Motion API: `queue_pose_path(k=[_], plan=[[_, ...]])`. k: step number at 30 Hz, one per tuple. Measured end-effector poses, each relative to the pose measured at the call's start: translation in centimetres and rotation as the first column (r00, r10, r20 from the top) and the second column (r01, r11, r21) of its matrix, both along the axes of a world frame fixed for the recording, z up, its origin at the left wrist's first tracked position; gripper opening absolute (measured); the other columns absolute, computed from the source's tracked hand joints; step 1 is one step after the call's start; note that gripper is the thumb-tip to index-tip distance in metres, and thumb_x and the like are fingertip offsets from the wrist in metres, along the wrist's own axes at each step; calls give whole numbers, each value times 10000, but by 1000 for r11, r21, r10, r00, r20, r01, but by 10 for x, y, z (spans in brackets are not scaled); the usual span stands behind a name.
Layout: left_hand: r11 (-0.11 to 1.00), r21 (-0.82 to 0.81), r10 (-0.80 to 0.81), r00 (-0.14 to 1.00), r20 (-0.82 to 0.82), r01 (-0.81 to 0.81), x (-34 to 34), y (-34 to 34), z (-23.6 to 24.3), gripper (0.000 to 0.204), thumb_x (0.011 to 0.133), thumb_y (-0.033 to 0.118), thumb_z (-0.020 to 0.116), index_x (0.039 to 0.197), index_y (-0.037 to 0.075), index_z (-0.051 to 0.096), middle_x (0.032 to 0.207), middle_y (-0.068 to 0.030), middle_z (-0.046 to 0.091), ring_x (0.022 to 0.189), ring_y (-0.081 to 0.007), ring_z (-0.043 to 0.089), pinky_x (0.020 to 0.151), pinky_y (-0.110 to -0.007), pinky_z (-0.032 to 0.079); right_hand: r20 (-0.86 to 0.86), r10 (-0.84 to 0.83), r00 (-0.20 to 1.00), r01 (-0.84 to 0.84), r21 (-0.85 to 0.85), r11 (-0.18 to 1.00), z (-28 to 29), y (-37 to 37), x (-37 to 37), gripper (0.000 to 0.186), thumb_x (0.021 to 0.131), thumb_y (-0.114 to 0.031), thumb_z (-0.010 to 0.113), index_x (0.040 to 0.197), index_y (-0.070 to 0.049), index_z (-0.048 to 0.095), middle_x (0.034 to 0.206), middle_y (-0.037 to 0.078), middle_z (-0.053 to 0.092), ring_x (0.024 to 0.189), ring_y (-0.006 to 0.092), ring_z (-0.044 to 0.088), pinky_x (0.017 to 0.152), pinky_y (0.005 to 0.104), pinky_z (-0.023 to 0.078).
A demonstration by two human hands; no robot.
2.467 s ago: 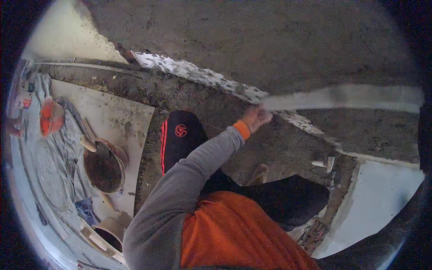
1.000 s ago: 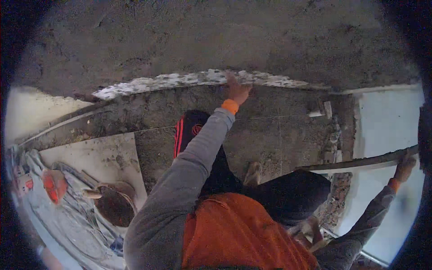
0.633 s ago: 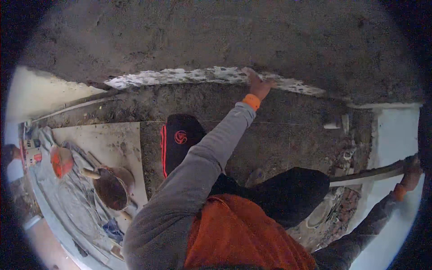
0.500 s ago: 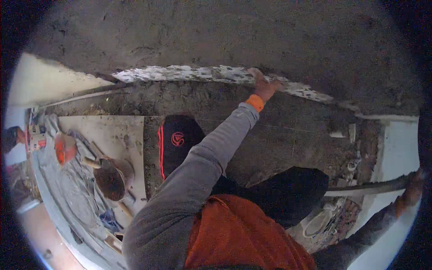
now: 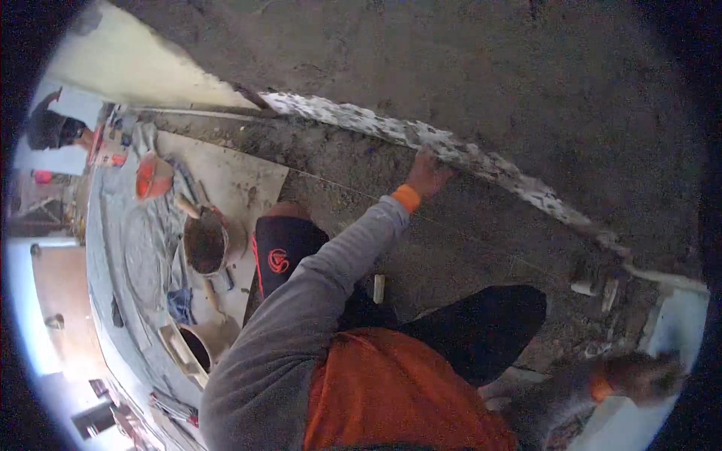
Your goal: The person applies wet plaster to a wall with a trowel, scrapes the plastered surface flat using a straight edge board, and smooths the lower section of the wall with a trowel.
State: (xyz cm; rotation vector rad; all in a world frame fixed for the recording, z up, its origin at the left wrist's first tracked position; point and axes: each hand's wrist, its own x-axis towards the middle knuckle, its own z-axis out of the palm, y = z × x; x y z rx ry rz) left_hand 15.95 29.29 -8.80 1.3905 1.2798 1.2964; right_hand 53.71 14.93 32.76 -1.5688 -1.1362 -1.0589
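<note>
1 left hand [image 5: 430, 174], grip open, at the lower edge of 1 jagged, mottled white strip [image 5: 353, 119], below coarse grey render [image 5: 451, 60]; 1 right hand [image 5: 643, 377], blurred, grip cannot be told.

crumpled grey plastic sheet [image 5: 143, 240], gear strewn along it, left side.
flat pale board [image 5: 259, 180] just beside, stained dark in patches. orange-red rounded container [image 5: 154, 178] near the sheet's upper end. round brownish bucket [image 5: 238, 242], dark material inside; stubby pale handle [image 5: 185, 205] at its rim. below, pale cylindrical bucket [image 5: 219, 340], mouth dark; crumpled dark-blue cloth [image 5: 180, 306] near both. upper left: red-and-white box [image 5: 113, 155], partly seen person [image 5: 54, 131] beside it. far right: short white pipe-like piece [image 5: 581, 288].
</note>
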Motion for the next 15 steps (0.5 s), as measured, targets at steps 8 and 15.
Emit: queue_pose_path(k=[8,15], plan=[[927,-298,40,850,-526,-228,-79,-111,52,407,807,320,499,1170,141,458,1168,-85,486,1071,-278,448,873,-373,368,-662,711,237,-922,-383,-50,-222,52,-237,192,778,-204,564,871,-37,540,834,134,557,792,304,533,714,365,428],[604,-254,544,624,-561,-755,-158,-176,140,255,731,215,570,921,48,591,874,-194,583,799,-371,543,714,-412,434,-829,539,148,-643,-495,-584,-269,30,-301,260,796,-243,525,923,-17,553,912,170,551,848,319,536,738,375,417]])
